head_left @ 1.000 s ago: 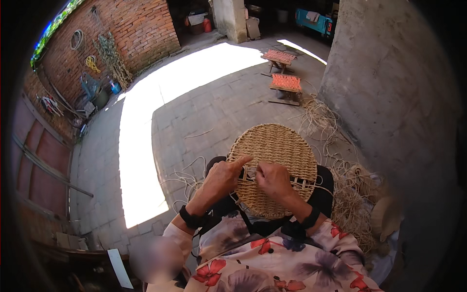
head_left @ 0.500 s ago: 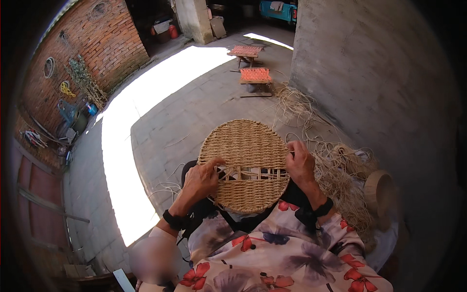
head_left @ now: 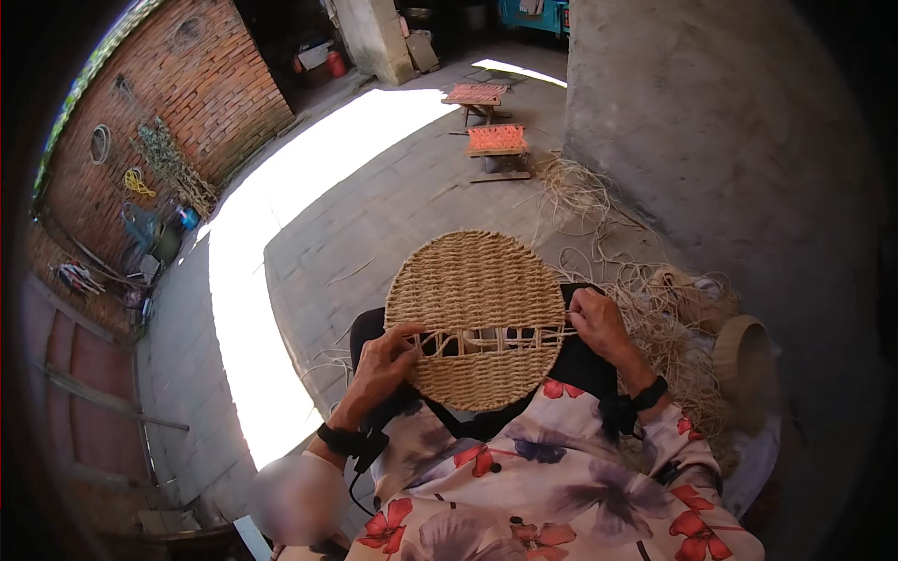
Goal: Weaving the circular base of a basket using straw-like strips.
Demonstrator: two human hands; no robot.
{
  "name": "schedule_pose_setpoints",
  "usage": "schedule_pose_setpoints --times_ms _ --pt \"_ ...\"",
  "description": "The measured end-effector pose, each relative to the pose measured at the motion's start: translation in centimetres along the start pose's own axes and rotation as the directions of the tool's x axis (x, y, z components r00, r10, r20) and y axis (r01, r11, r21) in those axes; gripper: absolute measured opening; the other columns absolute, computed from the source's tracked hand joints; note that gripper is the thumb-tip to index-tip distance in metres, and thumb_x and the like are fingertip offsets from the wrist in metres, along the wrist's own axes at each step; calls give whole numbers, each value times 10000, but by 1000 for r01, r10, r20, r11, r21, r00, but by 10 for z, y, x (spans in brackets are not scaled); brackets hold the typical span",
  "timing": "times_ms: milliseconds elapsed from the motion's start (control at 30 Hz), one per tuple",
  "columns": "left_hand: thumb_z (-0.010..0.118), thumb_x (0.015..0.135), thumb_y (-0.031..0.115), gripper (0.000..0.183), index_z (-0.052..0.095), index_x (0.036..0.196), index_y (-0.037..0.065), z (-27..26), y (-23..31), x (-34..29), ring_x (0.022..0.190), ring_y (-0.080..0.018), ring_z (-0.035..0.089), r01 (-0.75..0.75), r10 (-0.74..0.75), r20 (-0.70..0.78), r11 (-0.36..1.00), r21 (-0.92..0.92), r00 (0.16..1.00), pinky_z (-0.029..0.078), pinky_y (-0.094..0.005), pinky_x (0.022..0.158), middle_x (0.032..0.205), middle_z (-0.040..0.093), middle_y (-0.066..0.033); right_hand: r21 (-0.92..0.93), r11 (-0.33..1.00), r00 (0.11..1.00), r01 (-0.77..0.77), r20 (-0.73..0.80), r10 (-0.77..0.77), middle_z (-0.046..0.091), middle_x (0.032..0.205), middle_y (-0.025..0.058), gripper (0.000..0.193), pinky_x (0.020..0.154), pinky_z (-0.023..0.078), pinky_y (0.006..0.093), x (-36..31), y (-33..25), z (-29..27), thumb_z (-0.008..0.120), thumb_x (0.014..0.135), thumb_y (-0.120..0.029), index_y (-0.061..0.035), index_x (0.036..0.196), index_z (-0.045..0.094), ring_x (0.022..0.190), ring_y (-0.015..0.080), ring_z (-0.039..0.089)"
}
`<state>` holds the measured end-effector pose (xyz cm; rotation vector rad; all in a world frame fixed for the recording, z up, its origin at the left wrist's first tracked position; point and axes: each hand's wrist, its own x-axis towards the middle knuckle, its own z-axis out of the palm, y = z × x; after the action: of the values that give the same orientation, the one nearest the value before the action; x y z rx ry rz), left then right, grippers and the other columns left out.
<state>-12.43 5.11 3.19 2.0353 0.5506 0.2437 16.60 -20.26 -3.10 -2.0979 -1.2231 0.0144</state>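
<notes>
A round woven straw mat [head_left: 472,280] rests tilted over my lap. An open band crosses it below the middle, where bare cords show with dark gaps between them. My left hand [head_left: 382,363] is closed on its left edge, fingers lying at the end of the band. Just off the right edge, my right hand [head_left: 603,325] is closed in a pinch on a straw cord [head_left: 564,329] that runs out of the band. The tips of the right fingers are partly hidden.
Loose straw cord [head_left: 659,313] lies heaped at my right, near a pale round basket-like piece [head_left: 739,351]. Two low stools with orange woven seats [head_left: 497,139] stand ahead. A grey wall [head_left: 711,122] rises at the right, a brick wall [head_left: 201,84] at the far left.
My right hand has come off the mat's edge and moved right and slightly down, drawing a cord outward. My left hand stays at the left edge, slightly lower. The view has shifted slightly.
</notes>
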Motion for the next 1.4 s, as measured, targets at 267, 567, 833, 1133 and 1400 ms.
schedule_pose_setpoints --times_ms 267,567,833,1133,1400 --pt "602 873 101 172 577 1043 89 -9 -33 -9 547 -57 440 13 -89 -281 965 -263 956 347 -260 499 618 446 65 91 996 1000 -7 7 6 576 766 158 94 671 469 452 4 5 3 619 760 -30 -14 807 539 743 370 592" --pt "624 875 121 301 569 1170 97 -35 -78 -20 507 -53 423 -5 -568 -327 494 -869 755 309 -250 471 655 569 13 132 990 999 -41 12 40 584 752 156 78 656 474 450 -1 7 3 610 767 -44 -10 800 549 717 360 601" --pt "670 861 358 258 706 962 123 -47 -9 -14 983 -242 540 -69 322 -301 777 625 897 388 -416 864 1023 662 -19 42 996 997 -78 -4 78 588 777 147 99 672 472 454 -1 4 4 621 788 -72 -25 816 539 748 360 607" --pt "630 906 300 228 724 819 112 -99 -49 -34 881 -230 607 401 -198 -404 756 518 893 393 -445 838 880 684 -55 75 993 995 -91 -23 93 595 771 143 94 655 469 458 -4 -1 3 609 790 -68 -28 816 528 738 361 607" --pt "750 829 312 288 721 1014 93 -59 10 -20 1018 -253 628 67 339 -299 555 829 892 437 -430 876 1114 691 -91 76 991 993 -113 -18 115 598 767 138 82 651 469 452 -3 1 5 608 787 -65 -37 821 539 733 358 608"
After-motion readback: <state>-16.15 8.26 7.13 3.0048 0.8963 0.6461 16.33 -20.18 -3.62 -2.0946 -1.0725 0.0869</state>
